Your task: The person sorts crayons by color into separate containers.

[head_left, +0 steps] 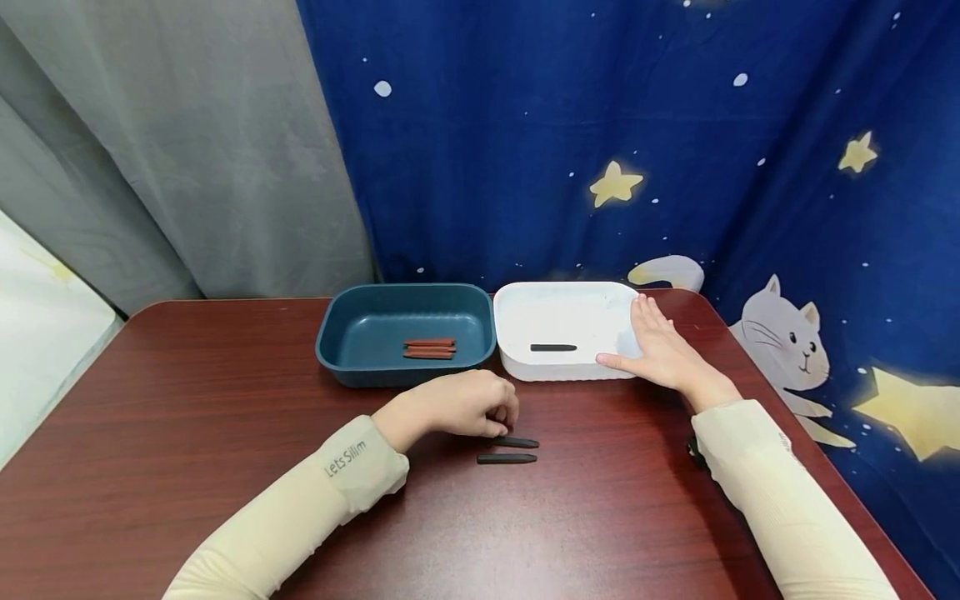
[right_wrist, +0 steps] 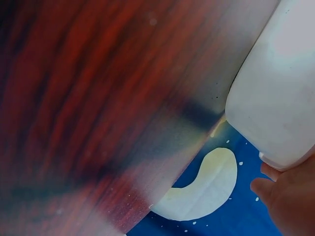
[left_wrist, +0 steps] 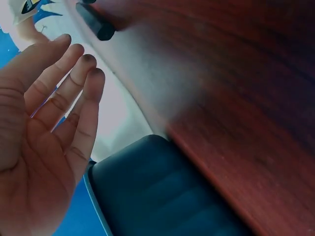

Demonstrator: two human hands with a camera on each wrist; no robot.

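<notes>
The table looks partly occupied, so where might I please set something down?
Bare tabletop lies left of the blue bin, and between the two black sticks and the right sleeve. It is crowded where the white bin sits beside the blue one, and around the left hand.

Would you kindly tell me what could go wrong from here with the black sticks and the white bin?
The left hand is close to two black sticks lying side by side, so picking up the farther stick might nudge the nearer stick.
The right hand rests on the rim of the white bin; pressing harder could tilt or shift it, perhaps sliding the black stick inside.
</notes>
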